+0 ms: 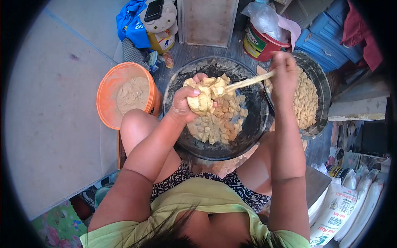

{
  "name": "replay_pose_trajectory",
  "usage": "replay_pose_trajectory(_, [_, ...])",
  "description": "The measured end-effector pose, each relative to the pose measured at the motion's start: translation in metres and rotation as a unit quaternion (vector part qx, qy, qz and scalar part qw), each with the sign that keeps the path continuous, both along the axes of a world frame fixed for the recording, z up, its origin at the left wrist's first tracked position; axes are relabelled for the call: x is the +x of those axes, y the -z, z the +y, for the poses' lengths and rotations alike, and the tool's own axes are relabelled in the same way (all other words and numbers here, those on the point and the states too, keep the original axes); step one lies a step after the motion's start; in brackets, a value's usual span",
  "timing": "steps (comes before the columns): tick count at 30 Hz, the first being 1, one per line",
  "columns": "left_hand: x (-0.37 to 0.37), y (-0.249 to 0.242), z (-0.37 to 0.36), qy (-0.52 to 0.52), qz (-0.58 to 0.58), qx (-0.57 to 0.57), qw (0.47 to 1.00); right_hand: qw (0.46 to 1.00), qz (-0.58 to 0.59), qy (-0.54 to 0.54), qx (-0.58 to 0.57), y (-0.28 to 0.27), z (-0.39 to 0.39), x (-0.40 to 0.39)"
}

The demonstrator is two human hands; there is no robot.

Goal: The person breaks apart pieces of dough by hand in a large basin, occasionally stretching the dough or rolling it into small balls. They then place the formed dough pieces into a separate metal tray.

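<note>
My left hand point(185, 105) is closed around a big lump of yellowish dough point(202, 101) with an uneven, folded surface. A long dough strip point(250, 81) stretches from near the lump up to my right hand point(284, 74), which grips its far end in a fist. Both hands are raised above a wide black basin point(182, 144). Small flattened dough pieces point(213, 128) lie in the basin, some dusted with brownish powder. The right hand overlaps the rim of a second black basin point(324, 89) in this view, and that one holds many dough pieces point(305, 101).
An orange bucket point(108, 113) of tan powder stands at the left, beside my knee. Behind are a red bucket point(254, 47) with plastic bags and a plush toy point(163, 18) carrying a phone point(154, 10). Flour sacks point(337, 211) stand at the lower right.
</note>
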State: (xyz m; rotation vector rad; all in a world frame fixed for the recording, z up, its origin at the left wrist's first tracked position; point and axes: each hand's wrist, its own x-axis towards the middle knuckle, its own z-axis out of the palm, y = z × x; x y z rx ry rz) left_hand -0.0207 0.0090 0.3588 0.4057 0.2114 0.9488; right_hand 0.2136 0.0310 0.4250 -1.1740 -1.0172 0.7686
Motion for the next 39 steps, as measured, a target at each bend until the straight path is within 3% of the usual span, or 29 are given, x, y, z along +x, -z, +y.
replay_pose_trajectory(3, [-0.007,0.001,0.002,0.019,-0.022,0.017,0.999,0.995,0.073,0.049,0.049,-0.004,0.006,0.02])
replay_pose_trajectory(5, [-0.007,0.001,0.002,0.031,-0.021,0.025,0.999,0.999,-0.034,0.012,-0.015,0.001,0.004,0.017])
replay_pose_trajectory(7, [-0.006,0.001,0.001,0.021,-0.047,0.021,0.998,1.0,0.0,-0.006,0.023,0.001,0.004,0.012])
replay_pose_trajectory(11, [-0.009,-0.004,0.001,0.013,-0.064,0.025,0.998,0.986,0.119,0.075,0.09,0.0,0.018,0.047])
replay_pose_trajectory(13, [-0.009,-0.004,0.001,0.003,-0.06,0.021,0.998,0.998,-0.057,-0.01,-0.037,0.002,0.013,0.056])
replay_pose_trajectory(15, [-0.008,-0.003,0.002,0.016,-0.056,0.024,0.998,0.975,-0.118,-0.134,-0.135,0.002,-0.001,0.019])
replay_pose_trajectory(16, [-0.008,-0.002,0.002,0.027,-0.049,0.024,0.998,0.951,-0.183,-0.229,-0.1,0.016,-0.003,0.006])
replay_pose_trajectory(18, [-0.003,-0.001,0.002,0.019,-0.021,0.025,0.999,0.902,-0.1,-0.402,-0.117,0.013,-0.021,-0.029])
replay_pose_trajectory(19, [-0.002,0.001,0.001,0.01,0.006,0.027,1.0,0.89,-0.069,-0.436,-0.116,0.023,-0.019,-0.038])
replay_pose_trajectory(22, [-0.002,0.0,0.004,0.003,0.008,0.04,0.999,0.921,-0.132,-0.35,-0.113,0.026,-0.007,-0.033])
replay_pose_trajectory(24, [-0.004,0.0,0.005,-0.003,0.007,0.051,0.999,0.98,0.031,-0.175,-0.086,0.031,0.004,-0.026])
replay_pose_trajectory(25, [-0.006,0.001,0.005,0.006,-0.01,0.054,0.998,0.98,0.031,-0.175,-0.084,0.029,0.008,-0.022])
replay_pose_trajectory(27, [-0.008,0.002,0.005,0.016,-0.028,0.055,0.998,0.979,0.164,-0.098,-0.074,0.026,0.013,-0.013])
replay_pose_trajectory(31, [-0.005,-0.003,0.006,-0.004,0.007,0.061,0.998,0.964,0.166,-0.167,-0.125,0.022,0.012,-0.008])
replay_pose_trajectory(32, [-0.004,-0.003,0.006,0.005,0.013,0.062,0.998,0.967,0.038,-0.191,-0.161,0.027,0.012,-0.007])
replay_pose_trajectory(33, [-0.005,-0.001,0.006,0.004,0.013,0.061,0.998,0.967,0.038,-0.192,-0.162,0.028,0.011,-0.008])
replay_pose_trajectory(35, [-0.003,0.002,0.006,-0.005,0.025,0.044,0.999,0.936,-0.165,-0.286,-0.125,0.024,0.001,-0.017])
replay_pose_trajectory(37, [-0.001,0.0,0.005,0.01,0.027,0.051,0.998,0.934,-0.156,-0.303,-0.108,0.025,-0.008,-0.032])
replay_pose_trajectory(39, [-0.001,-0.003,0.001,0.023,0.03,0.059,0.998,0.895,-0.081,-0.428,-0.095,0.03,-0.014,-0.044])
